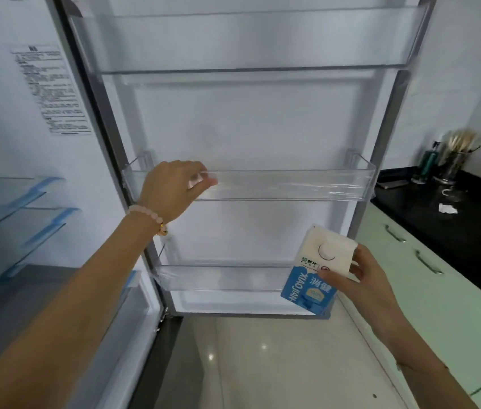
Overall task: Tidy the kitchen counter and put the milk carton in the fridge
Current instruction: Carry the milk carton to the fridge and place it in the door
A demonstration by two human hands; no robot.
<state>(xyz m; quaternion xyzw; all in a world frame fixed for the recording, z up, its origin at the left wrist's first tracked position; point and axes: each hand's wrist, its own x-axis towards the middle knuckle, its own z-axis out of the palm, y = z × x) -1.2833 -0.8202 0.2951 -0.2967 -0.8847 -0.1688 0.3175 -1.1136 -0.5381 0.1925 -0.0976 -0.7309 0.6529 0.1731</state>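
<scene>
Now left hand (pixel 174 184) curled over the front rim of the clear plastic middle door shelf (pixel 292 185), near its left end; right hand (pixel 363 278) clasping the tilted blue-and-white milk carton (pixel 315 273).

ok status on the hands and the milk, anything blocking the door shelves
Left hand gripping front edge of middle door shelf. Right hand holding milk carton, tilted, near lower door shelf. Shelves look bare, nothing in the way.

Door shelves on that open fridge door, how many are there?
3 show: a top shelf, a middle shelf gripped by the left hand, and a bottom shelf beside the milk carton. More may sit above, out of view.
</scene>
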